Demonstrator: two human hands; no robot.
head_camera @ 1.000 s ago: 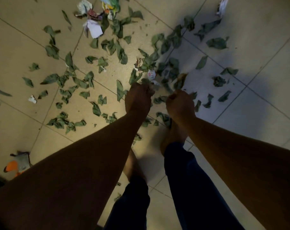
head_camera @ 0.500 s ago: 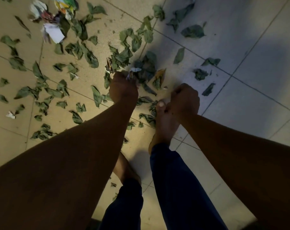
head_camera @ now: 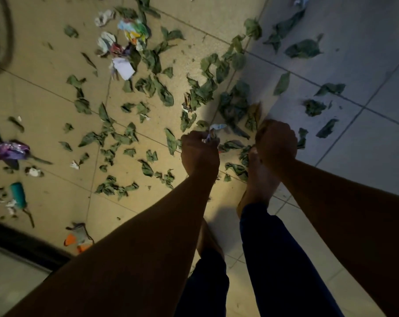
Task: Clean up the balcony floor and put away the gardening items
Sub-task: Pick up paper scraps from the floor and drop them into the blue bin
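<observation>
While most of the litter is yet to be gathered, the tiled floor [head_camera: 56,92] is seen strewn with green leaves [head_camera: 164,92] from its far edge to the middle, thickest just beyond the hands. Crumpled paper scraps [head_camera: 123,67] and a coloured wrapper [head_camera: 134,30] are clustered toward the far edge; a purple wrapper [head_camera: 11,149] and a teal-handled tool [head_camera: 19,194] are found near the left edge, with an orange-and-grey item [head_camera: 78,236] toward the near left corner. Both arms are stretched down over the middle of the floor. The left hand [head_camera: 199,154] is curled, its grip closed on a small white scrap of paper [head_camera: 213,131] and what appear to be leaves. The right hand [head_camera: 276,139] is fisted beside a bare foot [head_camera: 260,179]; what it holds, if anything, cannot be told. Hand-picking of debris is judged to be the step in hand. Next, the gathered handful would need to be carried to a bin, none being in view, before the tool is put away.
</observation>
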